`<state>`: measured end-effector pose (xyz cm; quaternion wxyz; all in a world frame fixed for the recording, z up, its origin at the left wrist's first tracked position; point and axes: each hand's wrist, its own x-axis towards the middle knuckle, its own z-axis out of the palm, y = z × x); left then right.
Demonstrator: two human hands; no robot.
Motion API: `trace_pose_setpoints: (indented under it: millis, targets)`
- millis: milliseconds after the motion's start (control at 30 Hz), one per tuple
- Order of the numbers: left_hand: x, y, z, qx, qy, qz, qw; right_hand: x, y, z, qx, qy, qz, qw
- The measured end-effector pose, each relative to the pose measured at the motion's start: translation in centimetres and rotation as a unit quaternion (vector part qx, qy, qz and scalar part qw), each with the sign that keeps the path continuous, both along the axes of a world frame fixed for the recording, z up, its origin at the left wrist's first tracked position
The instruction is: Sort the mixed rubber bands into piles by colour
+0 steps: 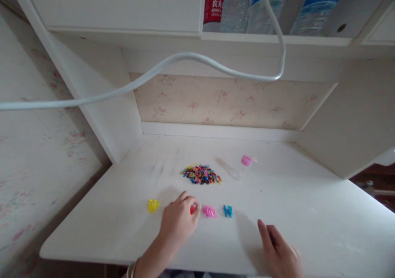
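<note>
My left hand (181, 215) is low over the white desktop, its fingers curled around a small red bundle (192, 209) that shows between thumb and fingers. Just right of it lies a pink bundle of what look like small rubber bands (210, 211), then a few blue ones (228, 211). To the left sits a yellow bundle (153, 205). Behind them is a loose heap of mixed-colour bands (201, 174). My right hand (280, 248) is near the front edge, fingers curled and thumb extended; whatever it may hold is hidden.
A clear, thin object (228, 169) and a pink item with a pale loop (247, 160) lie farther back on the desk (296, 195). A white cable (191, 56) crosses above. Bottles (236, 8) stand on the shelf overhead; side panels enclose the desk.
</note>
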<state>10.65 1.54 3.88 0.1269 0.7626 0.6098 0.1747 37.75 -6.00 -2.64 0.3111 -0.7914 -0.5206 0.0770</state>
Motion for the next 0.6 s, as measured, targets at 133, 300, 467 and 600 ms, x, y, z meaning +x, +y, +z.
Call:
trace_pose_setpoints:
  millis: [133, 300, 467, 600]
  targets:
    - [2.9, 2.9, -0.3, -0.007, 0.100, 0.008, 0.995, 0.2, -0.8, -0.5, 0.006, -0.044, 0.020, 0.999]
    - [4.7, 5.4, -1.4, -0.003, 0.131, 0.006, 0.991, 0.3, -1.3, -1.6, 0.032, -0.093, 0.043, 0.994]
    - [5.2, 6.4, -2.2, 0.006, 0.150, 0.002, 0.989, 0.1, -1.2, -1.4, 0.062, -0.108, 0.049, 0.991]
    - [5.3, 6.6, -2.4, 0.006, 0.161, -0.012, 0.987, 0.1, -1.3, -1.6, 0.084, -0.110, 0.058, 0.989]
